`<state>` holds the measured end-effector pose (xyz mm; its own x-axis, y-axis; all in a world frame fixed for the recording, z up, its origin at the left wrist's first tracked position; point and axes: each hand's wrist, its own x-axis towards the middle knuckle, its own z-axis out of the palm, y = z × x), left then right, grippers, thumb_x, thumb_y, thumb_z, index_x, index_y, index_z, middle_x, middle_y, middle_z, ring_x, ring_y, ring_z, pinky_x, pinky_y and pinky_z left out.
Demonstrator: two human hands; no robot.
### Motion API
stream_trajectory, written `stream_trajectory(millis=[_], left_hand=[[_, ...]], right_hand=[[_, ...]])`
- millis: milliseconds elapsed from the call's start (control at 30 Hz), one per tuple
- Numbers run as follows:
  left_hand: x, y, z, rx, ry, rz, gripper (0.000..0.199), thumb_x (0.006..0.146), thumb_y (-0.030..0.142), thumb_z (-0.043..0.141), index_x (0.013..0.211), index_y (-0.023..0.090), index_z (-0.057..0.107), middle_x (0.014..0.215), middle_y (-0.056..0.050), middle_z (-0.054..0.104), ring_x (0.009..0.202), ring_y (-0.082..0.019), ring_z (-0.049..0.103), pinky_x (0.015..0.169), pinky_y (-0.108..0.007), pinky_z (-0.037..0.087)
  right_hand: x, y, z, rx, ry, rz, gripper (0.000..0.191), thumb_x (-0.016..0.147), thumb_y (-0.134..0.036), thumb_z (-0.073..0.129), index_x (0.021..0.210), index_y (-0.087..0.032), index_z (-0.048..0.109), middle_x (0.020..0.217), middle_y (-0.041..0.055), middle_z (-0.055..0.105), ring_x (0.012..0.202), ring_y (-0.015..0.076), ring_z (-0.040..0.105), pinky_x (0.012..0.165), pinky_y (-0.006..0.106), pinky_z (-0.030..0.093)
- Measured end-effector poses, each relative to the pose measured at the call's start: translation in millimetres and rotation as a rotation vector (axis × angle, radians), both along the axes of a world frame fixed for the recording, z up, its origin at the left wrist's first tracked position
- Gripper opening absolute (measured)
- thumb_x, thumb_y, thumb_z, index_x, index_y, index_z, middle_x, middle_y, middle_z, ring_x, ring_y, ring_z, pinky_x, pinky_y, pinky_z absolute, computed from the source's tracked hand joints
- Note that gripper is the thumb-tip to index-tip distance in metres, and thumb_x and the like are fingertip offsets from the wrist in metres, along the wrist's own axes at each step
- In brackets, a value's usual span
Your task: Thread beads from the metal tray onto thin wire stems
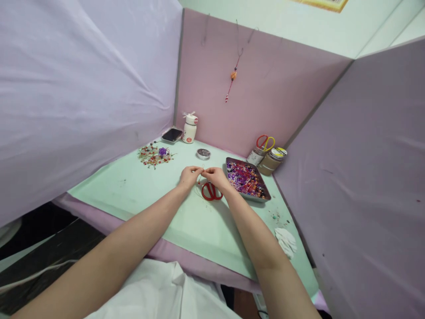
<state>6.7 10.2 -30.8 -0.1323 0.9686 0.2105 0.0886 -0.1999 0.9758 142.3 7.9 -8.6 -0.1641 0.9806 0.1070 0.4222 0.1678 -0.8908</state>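
Observation:
My left hand (190, 176) and my right hand (215, 175) meet over the middle of the table, their fingertips pinched close together. Between them runs a thin strand (199, 180), with what look like tiny reddish beads hanging below the left fingers. Whether it is thread or wire is too fine to tell. Just under my right hand lie red-handled scissors (211, 192), their blades partly hidden. To the right stands a metal tray (255, 198) heaped with purple, red and orange beads (245, 178). Beyond my hands sits a small round silver container or spool (203, 153).
Beaded pieces (152, 156) lie at left, near a phone (172, 135) and white bottle (189, 128). Back right hold a can (255, 157) with scissors and a jar (271, 163). A white glove (286, 242) lies right. A beaded strand (233, 75) hangs on the pink partition.

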Motion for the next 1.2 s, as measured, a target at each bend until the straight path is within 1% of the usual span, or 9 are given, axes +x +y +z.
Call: stream_trajectory(millis=[100, 200, 400, 500, 600, 733, 933, 1067, 1200], left_hand=[[1.4, 0.2, -0.1, -0.022, -0.035, 0.046, 0.015, 0.069, 0.030, 0.064, 0.072, 0.018, 0.072, 0.083, -0.007, 0.073, 0.084, -0.021, 0.063, 0.082, -0.031, 0.044], [1.4, 1.6, 0.2, -0.032, -0.065, 0.118, 0.016, 0.070, 0.030, 0.064, 0.075, 0.017, 0.072, 0.087, -0.008, 0.073, 0.085, -0.020, 0.063, 0.081, -0.030, 0.044], [0.2, 3.5, 1.2, 0.026, -0.092, 0.207, 0.020, 0.073, 0.033, 0.061, 0.078, 0.016, 0.071, 0.088, -0.008, 0.071, 0.081, -0.018, 0.061, 0.078, -0.029, 0.045], [0.8, 1.8, 3.4, 0.021, -0.189, 0.143, 0.019, 0.071, 0.032, 0.062, 0.077, 0.016, 0.070, 0.090, -0.009, 0.071, 0.086, -0.018, 0.061, 0.082, -0.030, 0.044], [1.3, -0.8, 6.6, -0.062, -0.306, 0.069, 0.019, 0.069, 0.031, 0.064, 0.077, 0.016, 0.070, 0.094, -0.009, 0.071, 0.091, -0.019, 0.060, 0.081, -0.030, 0.044], [1.2, -2.1, 7.8, -0.184, -0.345, 0.049, 0.026, 0.068, 0.037, 0.063, 0.081, 0.016, 0.070, 0.102, -0.011, 0.070, 0.089, -0.018, 0.058, 0.069, -0.028, 0.043], [0.4, -0.8, 5.2, -0.212, -0.392, 0.036, 0.026, 0.068, 0.035, 0.060, 0.083, 0.015, 0.070, 0.105, -0.011, 0.068, 0.082, -0.015, 0.055, 0.061, -0.025, 0.038], [1.6, 0.3, 6.1, -0.230, -0.430, 0.034, 0.027, 0.069, 0.034, 0.060, 0.087, 0.015, 0.069, 0.108, -0.011, 0.067, 0.087, -0.017, 0.056, 0.066, -0.026, 0.041], [3.0, 1.7, 8.4, -0.150, -0.442, 0.107, 0.031, 0.076, 0.035, 0.057, 0.098, 0.017, 0.066, 0.116, -0.010, 0.063, 0.105, -0.020, 0.055, 0.082, -0.030, 0.044]], right_hand=[[-2.5, -1.3, 0.0, 0.034, -0.040, -0.015, 0.024, 0.068, -0.040, 0.061, 0.066, -0.016, 0.061, 0.056, -0.0047, 0.052, 0.051, 0.0078, 0.040, 0.052, 0.022, 0.032], [-4.8, -4.5, 2.0, 0.060, -0.195, 0.001, 0.016, 0.069, -0.033, 0.059, 0.063, -0.018, 0.062, 0.058, -0.0037, 0.056, 0.056, 0.0098, 0.046, 0.061, 0.024, 0.038], [-11.0, -12.6, 9.2, 0.132, -0.467, 0.021, 0.010, 0.069, -0.023, 0.060, 0.060, -0.021, 0.063, 0.065, -0.0009, 0.065, 0.066, 0.0147, 0.054, 0.082, 0.037, 0.037], [-10.9, -11.7, 8.7, 0.131, -0.435, 0.045, 0.009, 0.068, -0.023, 0.060, 0.061, -0.021, 0.064, 0.065, -0.0007, 0.066, 0.066, 0.0148, 0.054, 0.080, 0.035, 0.038], [-7.5, -7.3, 3.5, 0.098, -0.326, 0.041, 0.009, 0.070, -0.026, 0.058, 0.065, -0.020, 0.063, 0.066, -0.0011, 0.064, 0.064, 0.0134, 0.053, 0.072, 0.029, 0.040], [-1.8, -1.6, -3.7, 0.066, -0.255, -0.002, 0.014, 0.069, -0.032, 0.056, 0.069, -0.020, 0.063, 0.063, -0.0030, 0.060, 0.063, 0.0124, 0.051, 0.064, 0.025, 0.041], [-0.5, 0.8, -5.7, 0.050, -0.250, -0.028, 0.016, 0.069, -0.034, 0.057, 0.072, -0.020, 0.062, 0.065, -0.0032, 0.060, 0.066, 0.0124, 0.053, 0.063, 0.023, 0.041], [-0.5, -0.2, -4.3, 0.061, -0.257, -0.067, 0.016, 0.071, -0.035, 0.058, 0.070, -0.020, 0.062, 0.065, -0.0014, 0.061, 0.069, 0.0141, 0.055, 0.065, 0.025, 0.040], [0.9, -2.5, -1.3, 0.083, -0.306, -0.152, 0.019, 0.076, -0.037, 0.058, 0.068, -0.021, 0.063, 0.067, 0.0017, 0.063, 0.074, 0.0175, 0.057, 0.069, 0.028, 0.039]])
